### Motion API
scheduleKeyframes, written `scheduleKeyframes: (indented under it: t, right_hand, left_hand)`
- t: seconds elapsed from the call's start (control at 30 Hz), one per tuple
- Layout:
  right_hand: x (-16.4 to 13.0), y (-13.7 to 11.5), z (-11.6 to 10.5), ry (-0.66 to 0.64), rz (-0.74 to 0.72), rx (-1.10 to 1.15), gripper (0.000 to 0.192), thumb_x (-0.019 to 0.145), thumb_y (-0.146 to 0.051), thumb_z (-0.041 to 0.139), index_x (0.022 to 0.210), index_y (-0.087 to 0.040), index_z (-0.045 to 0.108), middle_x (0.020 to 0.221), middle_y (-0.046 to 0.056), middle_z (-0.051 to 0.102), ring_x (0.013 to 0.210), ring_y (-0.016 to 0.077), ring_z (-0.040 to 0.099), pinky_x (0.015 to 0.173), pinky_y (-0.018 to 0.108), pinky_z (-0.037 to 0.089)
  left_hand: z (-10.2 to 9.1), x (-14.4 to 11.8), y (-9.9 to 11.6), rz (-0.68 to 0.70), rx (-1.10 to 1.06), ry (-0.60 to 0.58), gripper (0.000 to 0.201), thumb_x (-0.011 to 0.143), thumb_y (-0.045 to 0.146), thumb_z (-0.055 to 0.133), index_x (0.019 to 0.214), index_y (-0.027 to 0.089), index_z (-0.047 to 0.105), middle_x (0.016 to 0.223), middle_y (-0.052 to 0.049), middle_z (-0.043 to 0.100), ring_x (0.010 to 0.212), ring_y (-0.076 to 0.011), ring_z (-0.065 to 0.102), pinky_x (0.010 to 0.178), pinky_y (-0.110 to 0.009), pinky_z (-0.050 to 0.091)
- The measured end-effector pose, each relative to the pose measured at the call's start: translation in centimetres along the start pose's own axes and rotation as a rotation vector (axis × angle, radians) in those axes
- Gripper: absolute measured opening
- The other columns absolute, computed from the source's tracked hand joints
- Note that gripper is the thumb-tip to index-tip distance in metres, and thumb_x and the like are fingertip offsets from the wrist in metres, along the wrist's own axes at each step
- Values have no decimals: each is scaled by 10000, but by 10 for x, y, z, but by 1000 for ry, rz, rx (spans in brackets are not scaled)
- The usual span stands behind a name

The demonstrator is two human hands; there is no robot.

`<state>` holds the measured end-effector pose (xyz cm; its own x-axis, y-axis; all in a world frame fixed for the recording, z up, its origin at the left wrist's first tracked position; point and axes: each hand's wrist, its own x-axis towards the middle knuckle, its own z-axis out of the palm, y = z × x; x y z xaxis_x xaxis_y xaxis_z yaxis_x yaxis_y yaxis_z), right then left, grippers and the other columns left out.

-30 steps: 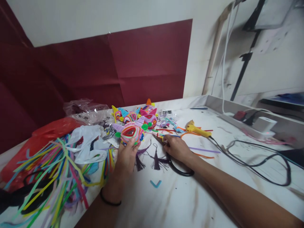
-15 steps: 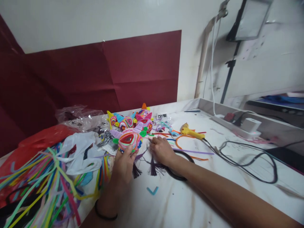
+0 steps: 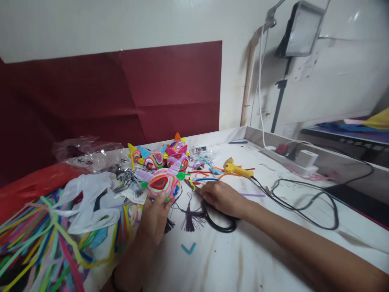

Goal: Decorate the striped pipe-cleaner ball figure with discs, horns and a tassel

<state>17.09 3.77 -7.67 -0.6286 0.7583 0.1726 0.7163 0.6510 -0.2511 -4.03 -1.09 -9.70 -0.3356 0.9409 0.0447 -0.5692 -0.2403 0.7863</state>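
White marbled tabletop (image 3: 243, 259) runs back to a pale wall partly covered with dark red paper (image 3: 121, 93). Take the yellow glue gun (image 3: 235, 169) as the landmark: it lies toward the back of the table, its black cord (image 3: 304, 194) looping away from it along the table, with a white power strip (image 3: 291, 158) behind it near the wall.

Well in front of the glue gun and to its left, the left hand (image 3: 153, 217) holds up a colourful pipe-cleaner ornament (image 3: 162, 184), a coiled oval of pink, green and orange with a red centre. The fingers curl up around the ornament's lower edge, gripping it from beneath. Dark purple tassels (image 3: 190, 219) hang from it and trail onto the table just beside the hand.

Just in front of the glue gun, the right hand (image 3: 223, 198) lies palm down on black-handled scissors (image 3: 217, 221), whose handle loop shows beneath the wrist. Its fingers are close together and bent over the scissors near the blades; whether they grip them I cannot tell.

Left of the glue gun, more finished ornaments (image 3: 161, 156) cluster at the back. Farther left lie a white plastic bag (image 3: 88, 198), a red bag (image 3: 27, 186) and a sprawling heap of loose pipe cleaners (image 3: 39, 239). A small blue V-shaped piece (image 3: 188, 248) rests nearer the camera, apart from both hands.
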Motion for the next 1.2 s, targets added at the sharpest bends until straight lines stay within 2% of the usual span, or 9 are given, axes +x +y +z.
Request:
scheduleKeyframes:
  t: [0.1,0.2,0.3,0.4,0.63,0.97,1.1,1.2]
  right_hand:
    - [-9,9,-2,-24,94,-25,202,938,-145,501,938,-178,700,982,90,717,902,218,669,751,285,437]
    - [-13,11,3,-85,156,-52,75,874,-194,622,903,-170,687,1012,120,688,891,262,675,706,309,432]
    - [-14,10,6,-141,199,-68,192,829,-222,684,1007,-152,664,1126,166,647,912,297,679,709,333,437]
    - [-14,8,6,-176,219,-67,273,827,-225,677,1085,-153,630,1139,178,642,991,325,662,750,350,438]
    - [-14,7,5,-183,234,-51,297,820,-199,647,1110,-174,585,1082,141,664,949,292,663,719,330,411]
    - [-18,6,2,-182,214,-44,299,817,-212,635,1111,-163,608,1106,149,660,960,314,671,731,350,434]
    - [-18,4,-1,-169,207,-51,284,824,-222,627,1101,-157,632,1103,146,657,986,318,663,753,358,452]
    - [-18,2,-2,-101,176,-29,263,847,-204,595,1102,-166,652,1099,129,657,1014,296,651,785,344,458]
  left_hand:
    - [-1,-3,0,-35,7,-24,344,639,265,867,899,219,646,844,-36,750,1105,-254,667,999,-425,513]
    - [-1,-5,-1,-52,-7,-14,301,641,265,873,838,218,649,808,-35,751,1083,-260,683,1039,-461,492]
    - [-1,-6,-1,-64,-37,-22,256,646,261,872,788,210,666,770,-36,756,1003,-247,713,1034,-449,507]
    - [0,-5,-1,-75,-67,-23,210,671,238,854,788,205,683,781,-35,769,930,-221,731,1002,-410,537]
    - [0,-4,3,-93,-110,-9,151,768,161,746,913,182,711,973,-71,786,963,-208,729,966,-387,567]
    - [2,-4,5,-101,-135,-33,131,876,126,615,972,155,700,1001,-116,779,1016,-225,721,927,-384,583]
    - [2,-5,4,-92,-138,-35,151,889,133,605,1008,149,696,1062,-125,768,1047,-246,710,919,-392,587]
    - [0,-6,2,-98,-146,-51,167,858,152,663,1021,156,697,1094,-114,762,1051,-247,706,918,-384,586]
